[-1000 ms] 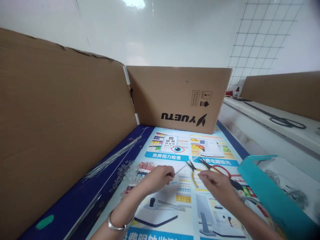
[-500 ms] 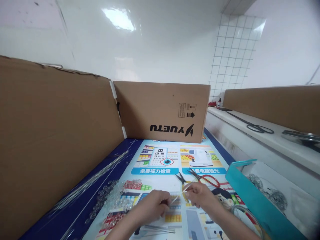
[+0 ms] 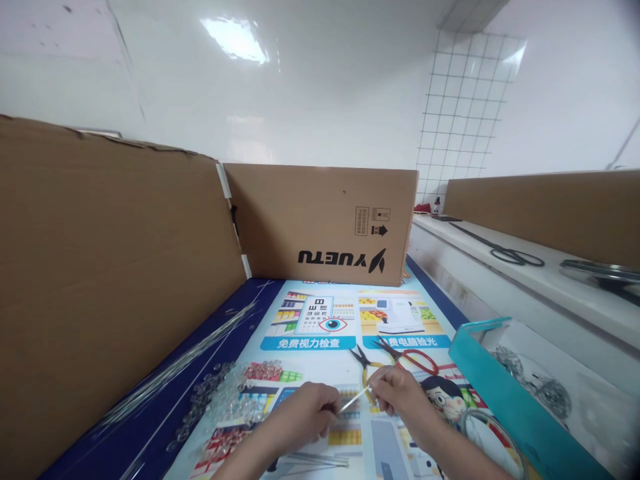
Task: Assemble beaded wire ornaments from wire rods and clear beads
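Note:
A thin, pale metal wire (image 3: 356, 399) stretches between my two hands, slanting up to the right; whether it is one strand or a few I cannot make out. Its lower end is pinched in my left hand (image 3: 311, 412), fingers curled. My right hand (image 3: 397, 395) grips the upper end between thumb and fingertips. Just beyond the right hand lie yellow-handled pliers (image 3: 366, 363) and red-handled scissors (image 3: 417, 361). Clear beads (image 3: 233, 397) are heaped left of my left hand. More cut wires (image 3: 320, 460) rest below it, partly behind the forearm.
A bundle of long wires (image 3: 185, 360) lies along the left side by a cardboard wall (image 3: 115, 280). Another cardboard panel (image 3: 320, 220) closes the back. At right stands a teal box (image 3: 520, 393) holding wire coils (image 3: 553, 400), beside a clear ring-shaped coil (image 3: 493, 433).
The wire ends that stuck up past my right hand show less now, and the wire between the hands looks straighter. Both hands have barely moved; the view has shifted slightly.

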A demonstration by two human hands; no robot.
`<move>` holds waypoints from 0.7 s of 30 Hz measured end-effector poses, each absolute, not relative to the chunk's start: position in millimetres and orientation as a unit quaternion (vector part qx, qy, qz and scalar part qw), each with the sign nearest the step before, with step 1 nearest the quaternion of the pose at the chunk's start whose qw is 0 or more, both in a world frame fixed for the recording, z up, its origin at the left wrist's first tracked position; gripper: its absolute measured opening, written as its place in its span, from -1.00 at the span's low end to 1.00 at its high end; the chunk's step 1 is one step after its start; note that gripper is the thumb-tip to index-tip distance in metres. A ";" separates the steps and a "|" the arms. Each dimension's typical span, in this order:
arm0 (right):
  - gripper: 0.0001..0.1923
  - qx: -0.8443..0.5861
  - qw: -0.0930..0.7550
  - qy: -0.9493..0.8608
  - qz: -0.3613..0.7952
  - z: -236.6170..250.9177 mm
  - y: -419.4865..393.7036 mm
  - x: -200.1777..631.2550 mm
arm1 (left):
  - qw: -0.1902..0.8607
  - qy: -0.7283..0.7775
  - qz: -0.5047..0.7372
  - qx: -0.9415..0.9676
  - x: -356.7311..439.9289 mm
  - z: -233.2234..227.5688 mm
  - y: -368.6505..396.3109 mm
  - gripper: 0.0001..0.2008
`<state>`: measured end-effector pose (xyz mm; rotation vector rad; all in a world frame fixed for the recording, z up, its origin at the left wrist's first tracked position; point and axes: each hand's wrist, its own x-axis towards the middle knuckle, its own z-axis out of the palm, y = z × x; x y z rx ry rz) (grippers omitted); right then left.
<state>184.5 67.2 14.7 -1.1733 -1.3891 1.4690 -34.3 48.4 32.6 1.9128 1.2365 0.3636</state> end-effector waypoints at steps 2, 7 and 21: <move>-0.69 -0.469 0.394 -0.544 0.574 11.6 68.5 184.1 | 0.406 0.495 0.141 0.755 -33.7 31.9 48.4 -0.83; -0.71 -0.485 0.404 -0.536 0.561 11.0 65.7 182.4 | 0.403 0.506 0.138 0.750 -31.1 28.5 49.2 -0.80; -0.71 -0.477 0.424 -0.518 0.570 18.4 60.3 179.7 | 0.398 0.520 0.177 0.735 -27.7 30.8 51.1 -0.82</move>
